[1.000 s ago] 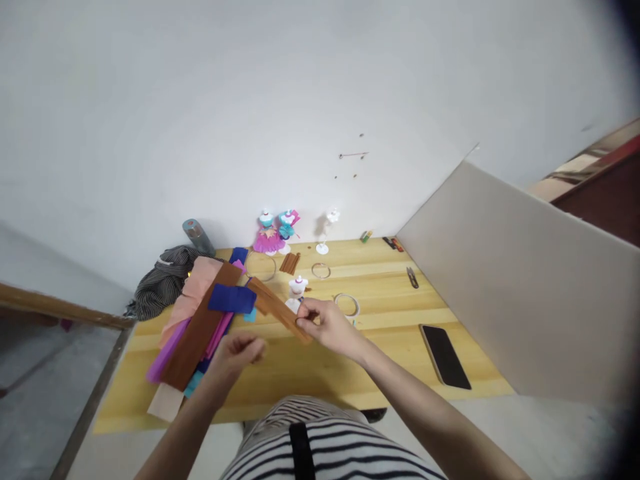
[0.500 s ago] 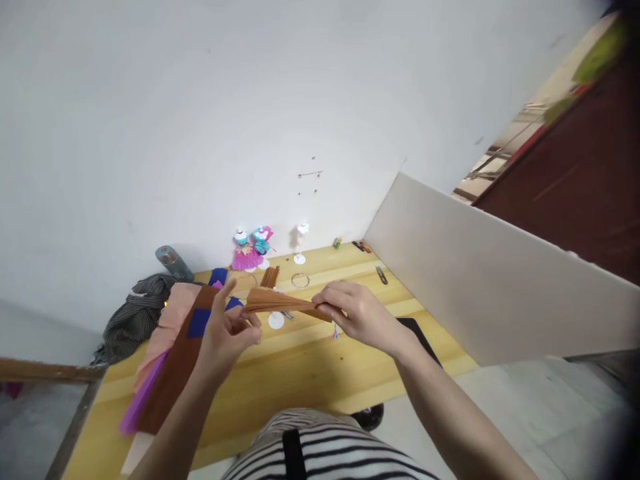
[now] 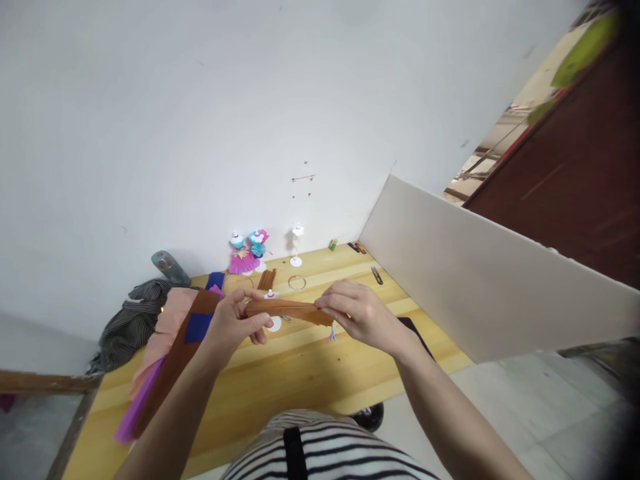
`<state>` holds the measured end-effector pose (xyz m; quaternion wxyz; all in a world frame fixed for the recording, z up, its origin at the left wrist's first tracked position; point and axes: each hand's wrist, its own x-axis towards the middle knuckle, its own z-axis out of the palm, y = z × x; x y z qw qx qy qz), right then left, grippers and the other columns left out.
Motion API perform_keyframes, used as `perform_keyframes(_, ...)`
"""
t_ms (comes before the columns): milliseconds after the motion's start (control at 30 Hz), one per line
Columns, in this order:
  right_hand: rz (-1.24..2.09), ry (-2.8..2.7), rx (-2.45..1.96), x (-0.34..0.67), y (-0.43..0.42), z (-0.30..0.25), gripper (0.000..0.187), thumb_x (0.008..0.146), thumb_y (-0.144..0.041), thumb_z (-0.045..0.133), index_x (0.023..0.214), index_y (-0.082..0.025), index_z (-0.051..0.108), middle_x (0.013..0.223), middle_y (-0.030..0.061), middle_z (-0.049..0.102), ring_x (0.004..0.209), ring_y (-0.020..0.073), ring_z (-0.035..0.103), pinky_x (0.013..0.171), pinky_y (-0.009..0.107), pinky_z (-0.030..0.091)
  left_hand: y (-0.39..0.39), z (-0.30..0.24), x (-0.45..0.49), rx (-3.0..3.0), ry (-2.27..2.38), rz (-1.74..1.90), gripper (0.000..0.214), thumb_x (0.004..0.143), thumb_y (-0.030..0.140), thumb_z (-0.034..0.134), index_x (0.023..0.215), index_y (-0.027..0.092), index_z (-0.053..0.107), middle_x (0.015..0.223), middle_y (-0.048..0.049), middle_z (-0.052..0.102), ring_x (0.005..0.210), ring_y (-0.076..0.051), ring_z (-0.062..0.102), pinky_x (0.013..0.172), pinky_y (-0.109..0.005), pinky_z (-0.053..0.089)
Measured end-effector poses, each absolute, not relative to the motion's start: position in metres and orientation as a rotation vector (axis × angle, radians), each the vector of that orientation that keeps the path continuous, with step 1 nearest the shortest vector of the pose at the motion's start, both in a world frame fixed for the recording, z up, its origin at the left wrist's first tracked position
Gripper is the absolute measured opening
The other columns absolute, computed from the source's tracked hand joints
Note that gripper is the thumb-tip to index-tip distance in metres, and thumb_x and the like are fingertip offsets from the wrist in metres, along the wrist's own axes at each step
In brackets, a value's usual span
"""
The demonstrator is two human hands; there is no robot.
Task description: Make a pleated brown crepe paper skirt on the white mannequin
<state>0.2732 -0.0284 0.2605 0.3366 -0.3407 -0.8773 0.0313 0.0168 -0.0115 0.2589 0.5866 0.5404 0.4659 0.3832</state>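
Observation:
Above the table, a folded strip of brown crepe paper point(image 3: 285, 307) stretches between my two hands. Its left end is between the thumb and fingers of my left hand point(image 3: 237, 323). My right hand point(image 3: 353, 310) pinches the strip near its right end, where the paper fans out below the fingertips. Behind the strip, a small white stand with a round base point(image 3: 275, 324) is partly hidden. A bundle of pleated brown paper point(image 3: 267, 279) lies just beyond, beside a thin ring point(image 3: 297, 283).
Two small dress forms in pink and teal point(image 3: 243, 260) and a bare white one point(image 3: 297, 245) stand by the wall. Layered crepe sheets point(image 3: 170, 327), dark striped cloth point(image 3: 133, 320) and a bottle point(image 3: 170, 267) are left. Thread snips point(image 3: 377, 275) lie near a white partition point(image 3: 475, 280).
My left hand's raised fingers have come down and closed on the left end of the brown strip. The right hand keeps its pinch. The view has shifted slightly.

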Motion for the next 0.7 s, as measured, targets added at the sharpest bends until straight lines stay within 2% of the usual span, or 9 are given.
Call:
perform_keyframes(100,0.092,-2.252,-0.868,0.273,-0.028,0.260,0.018,0.094,-0.016,0.045,0.096,-0.018,0.064,0.079,0.0065,0.066,0.073,0.0167,0.059,0.066,0.032,0.047,-0.014,0.260,0.020,1.258,1.081,0.930,0.029,0.063,0.029,0.072,0.077,0.017,0.050,0.058,-0.0003,0.070,0.039,-0.012,0.059,0.040,-0.020,0.045)
perform_keyframes(167,0.129,-2.192,-0.898,0.274,-0.028,0.258,0.018,0.093,-0.019,0.048,0.104,-0.018,0.062,0.089,0.0087,0.066,0.082,0.0187,0.061,0.072,0.034,0.050,-0.018,0.260,0.021,1.273,1.094,1.008,0.026,0.065,0.029,0.071,0.072,0.017,0.049,0.056,0.0000,0.069,0.041,-0.013,0.060,0.042,-0.022,0.048)
perform_keyframes(267,0.209,-2.024,-1.019,0.278,-0.031,0.250,0.035,0.090,-0.027,0.055,0.124,-0.021,0.053,0.117,0.0129,0.058,0.108,0.0241,0.056,0.088,0.040,0.050,-0.024,0.257,0.020,1.350,1.140,1.148,0.019,0.069,0.025,0.069,0.070,0.018,0.052,0.054,0.0014,0.067,0.049,-0.015,0.064,0.050,-0.025,0.053)
perform_keyframes(300,0.240,-1.958,-1.069,0.279,-0.033,0.247,0.042,0.088,-0.030,0.058,0.129,-0.023,0.049,0.123,0.0128,0.055,0.110,0.0248,0.055,0.090,0.042,0.049,-0.027,0.256,0.020,1.387,1.161,1.189,0.017,0.069,0.024,0.069,0.069,0.018,0.053,0.054,0.0018,0.066,0.050,-0.015,0.064,0.053,-0.026,0.054)
perform_keyframes(400,0.378,-1.806,-1.162,0.280,-0.038,0.237,0.055,0.085,-0.036,0.063,0.135,-0.026,0.043,0.122,0.0111,0.053,0.095,0.0215,0.058,0.081,0.038,0.052,-0.034,0.251,0.019,1.466,1.217,1.311,0.015,0.068,0.023,0.070,0.066,0.018,0.056,0.053,0.0025,0.065,0.052,-0.014,0.064,0.057,-0.026,0.054)
perform_keyframes(533,0.657,-1.732,-1.152,0.278,-0.042,0.233,0.059,0.082,-0.039,0.065,0.135,-0.028,0.041,0.118,0.0095,0.053,0.079,0.0162,0.056,0.068,0.033,0.052,-0.041,0.250,0.022,1.480,1.269,1.357,0.012,0.068,0.023,0.070,0.066,0.019,0.059,0.052,0.0035,0.064,0.053,-0.014,0.064,0.060,-0.025,0.054)
perform_keyframes(700,0.922,-1.650,-1.261,0.278,-0.043,0.241,0.058,0.080,-0.038,0.066,0.132,-0.025,0.044,0.086,0.0009,0.053,0.057,0.0100,0.047,0.055,0.028,0.047,-0.039,0.252,0.022,1.566,1.267,1.275,0.013,0.069,0.024,0.070,0.064,0.019,0.059,0.053,0.0030,0.063,0.052,-0.013,0.062,0.059,-0.024,0.054)
